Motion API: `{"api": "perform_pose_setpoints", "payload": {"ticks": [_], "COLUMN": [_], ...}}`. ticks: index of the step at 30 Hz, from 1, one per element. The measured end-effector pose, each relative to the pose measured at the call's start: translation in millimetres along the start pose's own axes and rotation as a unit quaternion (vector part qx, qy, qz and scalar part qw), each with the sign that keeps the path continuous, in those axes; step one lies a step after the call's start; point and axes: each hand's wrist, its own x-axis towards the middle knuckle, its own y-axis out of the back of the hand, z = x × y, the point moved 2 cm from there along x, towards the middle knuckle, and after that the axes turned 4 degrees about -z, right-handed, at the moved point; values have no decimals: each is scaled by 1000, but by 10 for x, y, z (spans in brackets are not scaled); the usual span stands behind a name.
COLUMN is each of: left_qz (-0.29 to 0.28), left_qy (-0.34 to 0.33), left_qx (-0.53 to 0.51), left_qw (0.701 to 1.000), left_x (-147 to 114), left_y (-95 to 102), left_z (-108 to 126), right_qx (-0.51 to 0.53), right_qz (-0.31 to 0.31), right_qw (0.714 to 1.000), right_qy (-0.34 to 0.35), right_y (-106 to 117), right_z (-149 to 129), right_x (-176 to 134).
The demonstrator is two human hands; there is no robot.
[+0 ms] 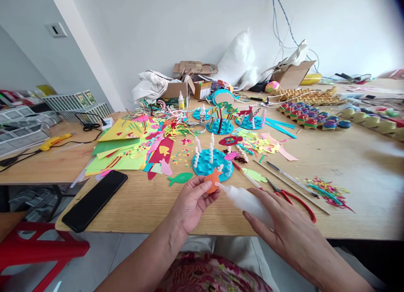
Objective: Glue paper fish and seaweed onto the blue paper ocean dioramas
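An orange paper fish [213, 179] is pinched between the thumb and fingers of my left hand [198, 196], held over the table's front part. My right hand [277, 218] is closed around a white glue bottle [244, 198], tilted so its nozzle meets or nearly meets the fish. Just behind the fish stands a blue bumpy disc [203, 157] with white and pale pink twisted stems upright on it. A green paper fish [181, 179] lies left of my left hand. Red-handled scissors [295, 201] rest beyond my right hand, near a wooden stick [296, 191].
A black phone [94, 200] lies at the front left beside stacked coloured paper [118, 144]. Further back are decorated blue discs [220, 124], small glue bottles [181, 101] and cardboard boxes [176, 90]. Painted egg-carton pieces [312, 115] sit at right. A yellow glue gun [56, 141] is far left.
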Motion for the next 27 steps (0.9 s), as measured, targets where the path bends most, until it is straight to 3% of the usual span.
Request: {"api": "perform_pose_setpoints", "payload": {"ticks": [13,27], "left_qz": [6,17], "left_qy": [1,-1], "left_qx": [5,-10], "left_qw": [1000,1000], "left_x": [-4,-16], "left_y": [53,44], "left_z": [-41,-36], "right_qx": [20,-95], "right_qz": [-22,66], "right_qw": [999,993], "right_qy": [-15,19], "right_y": [57,-16], "right_z": [-11,8], "right_x": [15,15]}}
